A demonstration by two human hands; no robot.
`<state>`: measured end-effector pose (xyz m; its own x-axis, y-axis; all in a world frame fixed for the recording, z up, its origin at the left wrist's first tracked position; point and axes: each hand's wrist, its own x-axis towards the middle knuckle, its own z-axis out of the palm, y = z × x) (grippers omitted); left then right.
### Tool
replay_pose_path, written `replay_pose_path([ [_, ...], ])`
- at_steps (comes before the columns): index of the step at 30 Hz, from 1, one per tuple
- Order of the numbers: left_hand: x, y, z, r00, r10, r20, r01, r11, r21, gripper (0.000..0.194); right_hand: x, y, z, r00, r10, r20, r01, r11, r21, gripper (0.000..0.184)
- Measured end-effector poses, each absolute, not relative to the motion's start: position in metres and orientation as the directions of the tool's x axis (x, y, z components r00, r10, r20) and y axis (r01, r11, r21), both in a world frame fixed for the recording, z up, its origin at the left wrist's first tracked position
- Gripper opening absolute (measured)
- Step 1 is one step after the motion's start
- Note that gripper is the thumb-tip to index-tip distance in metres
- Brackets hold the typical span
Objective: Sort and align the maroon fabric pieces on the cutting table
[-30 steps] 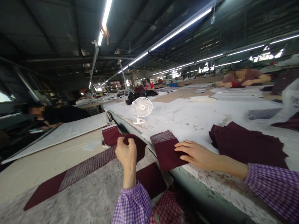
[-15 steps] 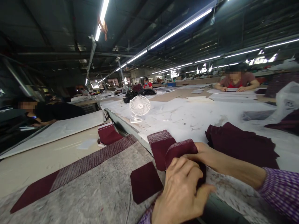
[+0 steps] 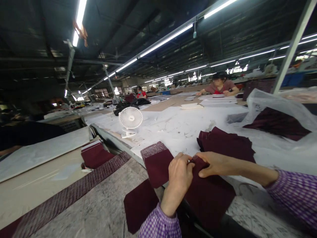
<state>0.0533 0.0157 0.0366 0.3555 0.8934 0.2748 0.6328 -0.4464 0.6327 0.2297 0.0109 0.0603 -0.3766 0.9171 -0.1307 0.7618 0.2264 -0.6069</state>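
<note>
The person holds one maroon fabric piece [image 3: 210,200] with both hands, at its upper edge. The left hand [image 3: 179,175] has its thumb and fingers closed together on this edge, near one corner. The right hand [image 3: 214,162] is just beside it and also pinches the edge, with the thumb lying on the near face of the cloth. The two hands are close to each other, and the piece hangs down below them, spread toward the viewer, over the dark gap between the grey table [image 3: 99,206] and the white table [image 3: 170,127]. To the left of the left hand, a second maroon piece with a pale speckled band [image 3: 158,163] lies at the edge of the white table. Nearer to the viewer, a plain maroon piece [image 3: 141,205] lies flat on the grey table, partly behind the left sleeve [image 3: 162,224]. Farther left, a long row of overlapped pieces [image 3: 81,195] crosses the surface at a slant, and a small maroon stack [image 3: 95,155] rests beyond it. Behind the right hand there is a fanned pile of dark maroon pieces [image 3: 228,143], and then a clear plastic bag [image 3: 264,99] with dark cloth. A white fan [image 3: 131,118] stands farther back, and across the white table a co-worker [image 3: 220,87] leans over papers.
</note>
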Motion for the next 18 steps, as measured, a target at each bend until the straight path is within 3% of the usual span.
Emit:
replay_pose_path([
  [3, 0.063, 0.023, 0.031, 0.457, 0.848, 0.267, 0.681, -0.527, 0.509, 0.019, 0.246, 0.012, 0.066, -0.393, 0.918, -0.047, 0.846, 0.341, -0.411, 0.019],
  [7, 0.065, 0.029, 0.024, 0.494, 0.826, 0.272, 0.681, -0.562, 0.469, 0.021, 0.260, 0.020, 0.063, -0.496, 0.846, 0.194, 0.828, 0.528, -0.186, 0.022],
  [12, 0.063, 0.027, 0.019, 0.505, 0.802, 0.319, 0.670, -0.597, 0.441, 0.023, 0.265, 0.032, 0.049, -0.614, 0.760, 0.214, 0.739, 0.648, -0.184, 0.028],
  [18, 0.063, 0.026, 0.017, 0.511, 0.785, 0.351, 0.655, -0.619, 0.433, 0.023, 0.262, 0.030, 0.052, -0.639, 0.744, 0.197, 0.706, 0.668, -0.234, 0.023],
])
